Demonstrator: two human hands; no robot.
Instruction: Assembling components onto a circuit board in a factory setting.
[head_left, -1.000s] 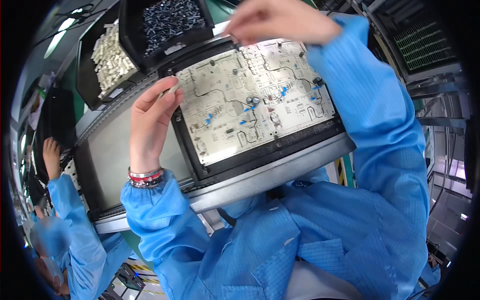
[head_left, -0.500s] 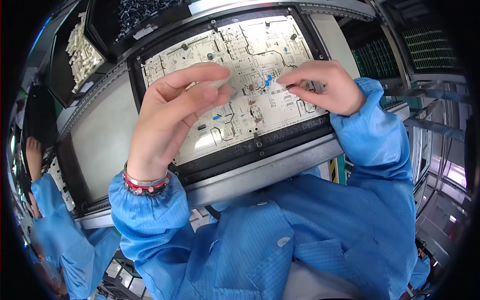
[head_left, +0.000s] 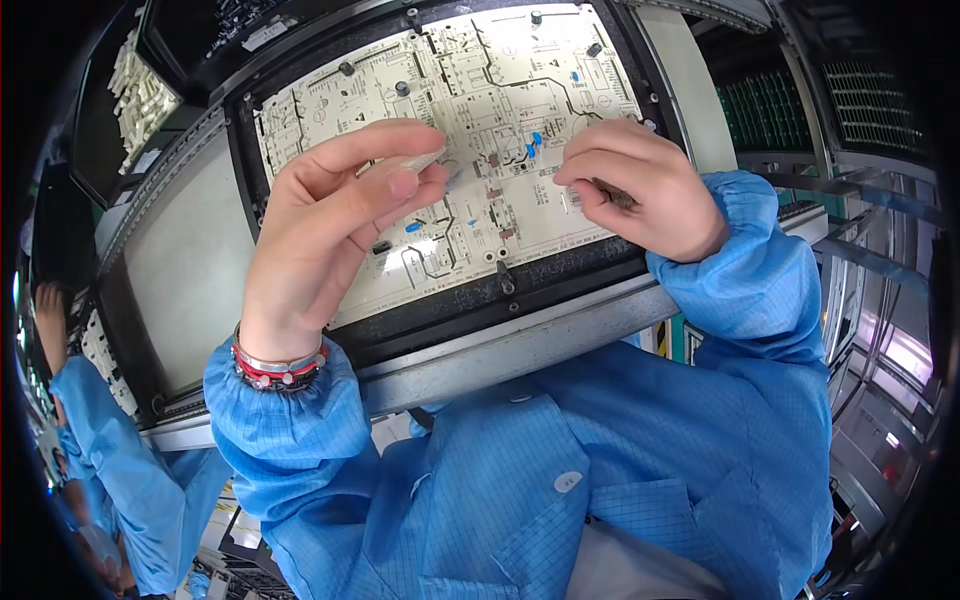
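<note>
A pale, narrow part (head_left: 422, 160) is pinched between the thumb and fingers of my left hand (head_left: 345, 190), raised over the left half of a white circuit board (head_left: 540, 215). My right hand (head_left: 645, 185) hovers above the board's right side with its fingers curled in. Small dark brown pieces (head_left: 612, 194) show inside its curl, too bunched to name. The board lies in a black frame (head_left: 430, 305) and carries blue disc parts (head_left: 533, 145), black cylindrical parts (head_left: 402, 89) and printed lines. Both hands cover some of the board.
A metal rail (head_left: 520, 325) runs along the near side. At the upper left stand black bins, one with white parts (head_left: 140, 95). Green boards (head_left: 765, 115) sit in a rack at the upper right. A co-worker's blue sleeve (head_left: 110, 420) is at the far left.
The board and its frame have shifted slightly left in view. My right hand's fingers have curled in more, showing the brown pieces. My left hand keeps its pinch on the pale part.
</note>
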